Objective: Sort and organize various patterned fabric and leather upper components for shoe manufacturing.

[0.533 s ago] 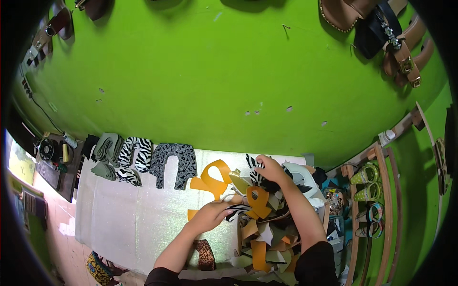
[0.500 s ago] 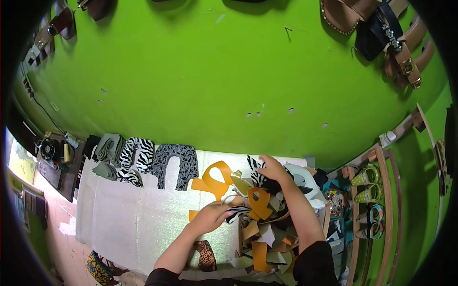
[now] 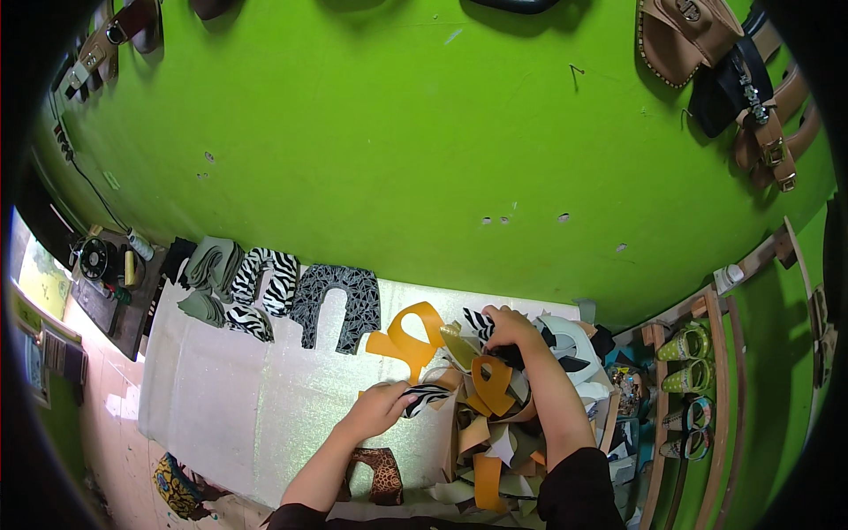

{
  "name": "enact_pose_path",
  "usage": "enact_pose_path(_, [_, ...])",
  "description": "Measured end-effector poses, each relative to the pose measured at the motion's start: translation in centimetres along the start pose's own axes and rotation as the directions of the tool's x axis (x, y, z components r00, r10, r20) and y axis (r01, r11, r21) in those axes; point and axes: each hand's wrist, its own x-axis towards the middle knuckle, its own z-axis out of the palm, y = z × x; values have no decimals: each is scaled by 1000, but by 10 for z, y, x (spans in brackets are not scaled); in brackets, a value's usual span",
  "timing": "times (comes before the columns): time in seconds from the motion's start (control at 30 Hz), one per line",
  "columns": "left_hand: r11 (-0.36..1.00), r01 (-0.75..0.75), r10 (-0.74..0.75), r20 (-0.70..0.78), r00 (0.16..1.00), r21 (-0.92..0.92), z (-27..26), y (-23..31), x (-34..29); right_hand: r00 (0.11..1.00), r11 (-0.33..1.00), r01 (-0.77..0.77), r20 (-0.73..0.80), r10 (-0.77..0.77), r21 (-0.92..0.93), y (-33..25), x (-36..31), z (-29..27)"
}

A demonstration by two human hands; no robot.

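Note:
My left hand is closed with thumb and fingers on a zebra-print piece, at the left edge of a heap of scraps. On the heap's far side, my right hand curls round another zebra-print piece, its grip partly hidden by the hand. Between them lie a shiny gold-green piece and an orange cut-out piece. Another orange looped piece rests on the whitish table left of the heap. A leopard-print piece is near my left forearm.
Along the table's far edge lie a grey patterned U-shaped piece, zebra-print pieces and folded grey-green pieces. A sewing machine stands at far left. Sandals sit on a wooden rack at right; others hang on the green wall.
The view has shifted, so the scene sits a little further right and lower. My left hand has drawn slightly left with its zebra-print piece. My right hand has come slightly nearer.

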Motion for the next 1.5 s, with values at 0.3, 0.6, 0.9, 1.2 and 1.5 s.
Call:
enact_pose_path(0.3, [996, 84, -84, -24, 996, -33, -17, 2, -15, 992, 997, 76, -107, -73, 25, 28, 12, 3])
enact_pose_path(0.6, [992, 99, -104, -60, 993, -76, -7, -3, -27, 971, 994, -25, 234, 49, -104, 9, 10, -2])
enact_pose_path(0.9, [988, 133, -137, -54, 989, -82, -16, 3, -28, 978, 974, 208, -1, -209, 87, 30, 5, -17])
enact_pose_path(1.2, [993, 89, -96, -79, 992, -82, -17, 12, -36, 833, 963, 224, -542, -108, 152, -9, -67, -90])
enact_pose_path(1.5, [997, 68, -70, -111, 991, -25, -41, 34, -74, 349, 933, 275, -880, -323, -233, -59, -155, -140])
